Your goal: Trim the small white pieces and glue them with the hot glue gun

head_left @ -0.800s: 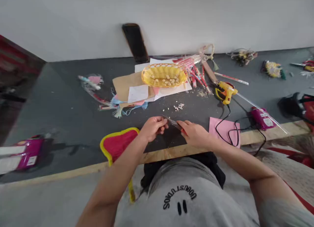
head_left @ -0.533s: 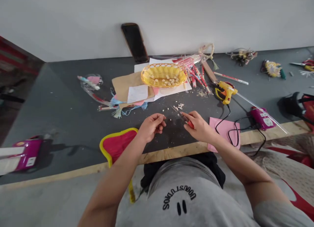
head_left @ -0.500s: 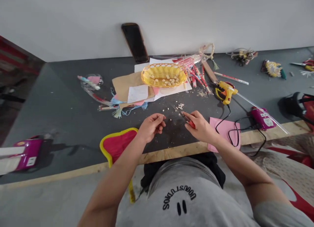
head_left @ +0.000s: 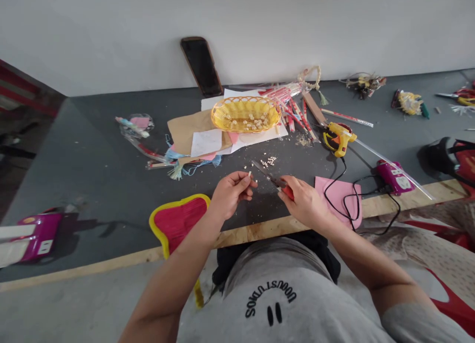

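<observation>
Red-handled scissors [head_left: 279,183] sit clamped in the right hand [head_left: 304,200]; the left hand [head_left: 232,192] pinches 1 small white bead [head_left: 249,174] above the bench [head_left: 92,170]. Steadying both wrists looks wise.

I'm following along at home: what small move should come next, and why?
Probably bring the pliers in the right hand back to the small white piece pinched in the left hand: the tips point at it but stand apart.

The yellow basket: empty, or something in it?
Not empty: the yellow basket holds a scatter of small pale pieces on its bottom.
</observation>
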`<state>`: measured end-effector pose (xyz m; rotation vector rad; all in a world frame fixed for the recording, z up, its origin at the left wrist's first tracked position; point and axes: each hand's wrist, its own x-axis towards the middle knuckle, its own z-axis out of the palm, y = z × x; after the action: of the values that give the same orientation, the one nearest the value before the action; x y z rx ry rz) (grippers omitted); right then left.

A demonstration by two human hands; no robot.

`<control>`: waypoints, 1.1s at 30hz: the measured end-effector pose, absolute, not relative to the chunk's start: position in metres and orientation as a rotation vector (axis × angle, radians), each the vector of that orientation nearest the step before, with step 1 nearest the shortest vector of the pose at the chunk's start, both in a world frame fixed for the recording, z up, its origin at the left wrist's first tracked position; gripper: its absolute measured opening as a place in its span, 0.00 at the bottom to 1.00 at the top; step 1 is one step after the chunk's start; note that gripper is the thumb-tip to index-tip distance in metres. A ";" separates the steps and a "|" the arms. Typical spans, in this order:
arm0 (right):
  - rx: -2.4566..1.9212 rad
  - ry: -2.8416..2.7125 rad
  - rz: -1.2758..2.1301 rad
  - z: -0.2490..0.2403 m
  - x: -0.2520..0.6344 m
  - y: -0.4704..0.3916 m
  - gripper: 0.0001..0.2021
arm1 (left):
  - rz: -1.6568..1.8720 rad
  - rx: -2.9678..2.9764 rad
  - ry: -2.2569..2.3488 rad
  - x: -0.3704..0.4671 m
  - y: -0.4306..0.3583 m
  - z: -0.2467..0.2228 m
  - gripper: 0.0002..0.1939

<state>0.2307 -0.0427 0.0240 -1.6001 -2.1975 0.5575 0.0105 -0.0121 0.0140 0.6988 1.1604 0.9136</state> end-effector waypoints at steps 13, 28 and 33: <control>-1.502 -2.287 0.271 0.030 0.223 -0.058 0.07 | 0.981 0.795 1.223 0.010 -0.018 0.022 0.19; -1.477 -2.272 0.505 0.025 0.214 -0.067 0.06 | 0.810 0.921 1.320 -0.002 -0.019 0.034 0.18; -1.508 -2.296 0.690 0.021 0.214 -0.066 0.22 | 0.810 0.934 1.305 0.002 -0.021 0.038 0.19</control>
<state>0.2143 -0.0662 0.0214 -1.5078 -2.2958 0.6897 0.0023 -0.0208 0.0384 0.9337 1.3049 0.8095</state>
